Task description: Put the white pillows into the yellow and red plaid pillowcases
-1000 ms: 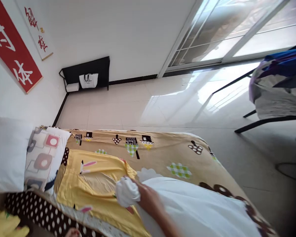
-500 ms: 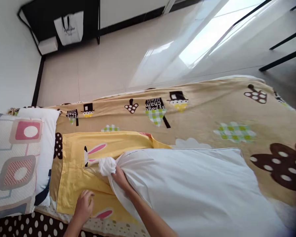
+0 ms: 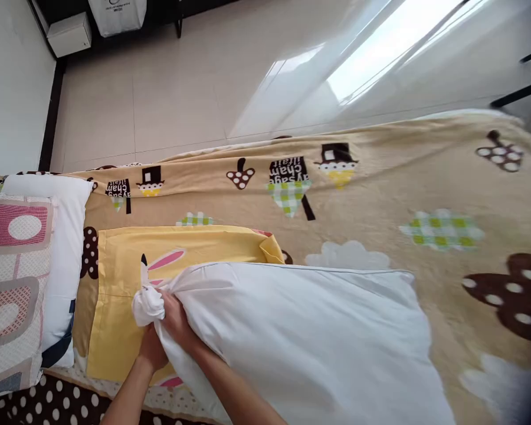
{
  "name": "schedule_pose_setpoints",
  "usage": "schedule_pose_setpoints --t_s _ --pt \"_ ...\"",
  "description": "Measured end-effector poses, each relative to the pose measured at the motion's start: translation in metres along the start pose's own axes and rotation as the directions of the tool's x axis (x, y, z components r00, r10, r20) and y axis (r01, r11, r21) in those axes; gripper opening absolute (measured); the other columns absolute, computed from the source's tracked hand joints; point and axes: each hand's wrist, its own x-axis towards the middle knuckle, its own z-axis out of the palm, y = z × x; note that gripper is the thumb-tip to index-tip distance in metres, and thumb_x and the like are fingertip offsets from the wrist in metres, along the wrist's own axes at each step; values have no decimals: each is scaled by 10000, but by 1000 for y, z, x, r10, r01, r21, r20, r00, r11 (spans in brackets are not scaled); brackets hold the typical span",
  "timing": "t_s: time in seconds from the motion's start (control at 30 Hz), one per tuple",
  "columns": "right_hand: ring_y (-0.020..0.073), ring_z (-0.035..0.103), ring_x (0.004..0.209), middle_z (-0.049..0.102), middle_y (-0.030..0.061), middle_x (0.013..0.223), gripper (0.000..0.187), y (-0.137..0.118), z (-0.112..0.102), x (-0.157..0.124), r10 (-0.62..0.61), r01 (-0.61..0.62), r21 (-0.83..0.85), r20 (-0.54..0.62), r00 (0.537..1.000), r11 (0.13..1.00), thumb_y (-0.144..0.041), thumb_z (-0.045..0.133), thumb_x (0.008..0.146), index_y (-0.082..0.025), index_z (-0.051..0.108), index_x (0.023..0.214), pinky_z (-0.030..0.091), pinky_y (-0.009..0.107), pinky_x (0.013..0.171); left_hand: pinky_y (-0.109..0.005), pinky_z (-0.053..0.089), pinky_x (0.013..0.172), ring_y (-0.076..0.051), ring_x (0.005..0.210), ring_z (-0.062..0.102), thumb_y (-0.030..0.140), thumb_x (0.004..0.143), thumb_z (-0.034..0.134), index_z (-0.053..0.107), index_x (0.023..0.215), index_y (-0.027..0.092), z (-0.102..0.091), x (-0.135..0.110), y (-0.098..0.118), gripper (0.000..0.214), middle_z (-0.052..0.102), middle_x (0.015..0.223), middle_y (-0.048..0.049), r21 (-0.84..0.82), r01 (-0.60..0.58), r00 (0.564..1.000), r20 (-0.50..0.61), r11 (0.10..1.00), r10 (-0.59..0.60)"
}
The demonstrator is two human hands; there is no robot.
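A large white pillow (image 3: 301, 330) lies over the yellow pillowcase (image 3: 119, 330), which is printed with rabbit ears. My right hand (image 3: 176, 317) is closed around the pillow's left end, gathering it so that a bunched white knob sticks out past the fist. Just below that knob is my left hand (image 3: 153, 348), up against the gathered cloth, its fingers hidden behind the fabric and my right hand. The pillowcase lies flat at its left end, and its upper right corner is folded over.
Beneath everything is a tan patterned blanket (image 3: 371, 195). A white pillow (image 3: 73, 206) and a patterned pillow cover (image 3: 13, 265) lie at the left end. Beyond the bed are the tiled floor (image 3: 172, 94), a white box (image 3: 69, 36) and a white bag (image 3: 119, 15).
My right hand has drawn the pillow's bunched end leftward over the pillowcase. My left hand, apart and loosely curled before, has come up to the gathered end. The view has tilted down.
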Motion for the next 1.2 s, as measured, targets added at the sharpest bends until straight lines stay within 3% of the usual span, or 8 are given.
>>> schedule_pose_setpoints --t_s 0.13,0.3,0.43,0.57,0.7,0.9,1.03,1.2 --pt "211 600 936 659 75 993 293 31 -17 -4 -9 16 -148 49 999 989 -171 435 883 -211 629 1099 447 332 875 -512 160 1185 -301 1317 453 227 838 506 670 1184 228 -25 -4 2 384 646 1285 -111 155 -128 989 87 980 116" --pt "237 578 923 658 93 959 295 46 -44 -14 121 12 -564 198 973 826 -134 476 842 -181 638 1083 406 341 847 -538 324 1038 -289 1178 509 225 918 380 631 1221 243 -40 -9 15 394 626 1258 -105 441 -168 986 78 881 149" --pt "275 578 882 670 130 877 220 47 -22 1 182 -30 -662 162 970 749 -95 473 821 -175 656 915 381 393 831 -544 292 1034 -288 1118 515 242 886 445 676 1060 233 -43 -12 19 289 658 1140 -111 528 -245 966 66 813 249" --pt "334 556 929 663 195 922 303 43 14 14 196 -50 -730 117 974 682 -75 378 862 -142 647 984 358 506 873 -539 280 1021 -272 1026 550 228 812 516 668 922 196 -51 -19 13 191 677 997 -107 572 -313 937 54 758 346" --pt "310 556 938 662 160 944 312 38 27 7 112 111 -721 255 960 684 -93 371 881 -155 653 1003 370 499 904 -478 323 949 -241 886 570 230 798 529 630 736 189 -60 -29 9 125 648 789 -77 631 -376 900 74 678 430" --pt "291 559 1028 671 141 1046 248 33 11 -3 -15 383 -655 494 870 652 -224 571 807 -147 677 1019 360 458 1014 -480 290 971 -242 945 594 183 870 460 607 699 190 -67 -29 18 226 651 748 -57 708 -235 914 -71 665 399" --pt "305 579 1008 675 162 1053 335 28 13 0 10 369 -716 465 885 593 -250 560 821 -101 662 1103 365 499 1020 -510 267 1020 -261 1025 596 151 879 462 638 724 184 -72 -12 30 237 676 764 -60 765 -127 917 -153 631 369" --pt "323 591 1052 670 194 1107 411 7 11 -4 24 327 -774 403 915 542 -190 565 799 -71 626 1187 345 506 1045 -510 323 989 -278 998 602 116 877 468 674 832 153 -86 15 46 215 689 831 -90 868 -80 943 -94 490 319"
